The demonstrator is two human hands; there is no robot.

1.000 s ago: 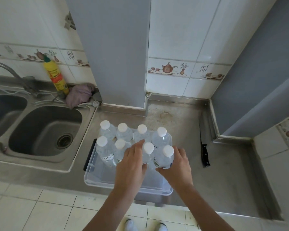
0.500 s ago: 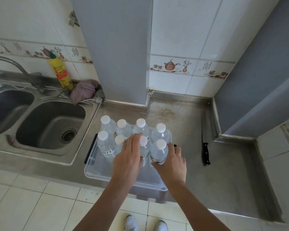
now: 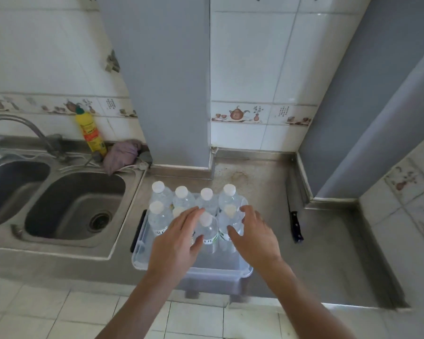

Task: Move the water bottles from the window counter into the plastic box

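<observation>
While both hands hover spread and holding nothing, the left hand (image 3: 179, 241) and right hand (image 3: 255, 237) sit over eight upright water bottles (image 3: 207, 226) in the clear plastic box (image 3: 194, 265) at the counter's front edge. This looks like the release step; next, I judge, calls for drawing clear without tipping any.

Eight water bottles (image 3: 207, 231), one plastic box (image 3: 216, 270), two hands (image 3: 176, 243), one knife (image 3: 295, 226), one yellow bottle (image 3: 91, 133).
</observation>
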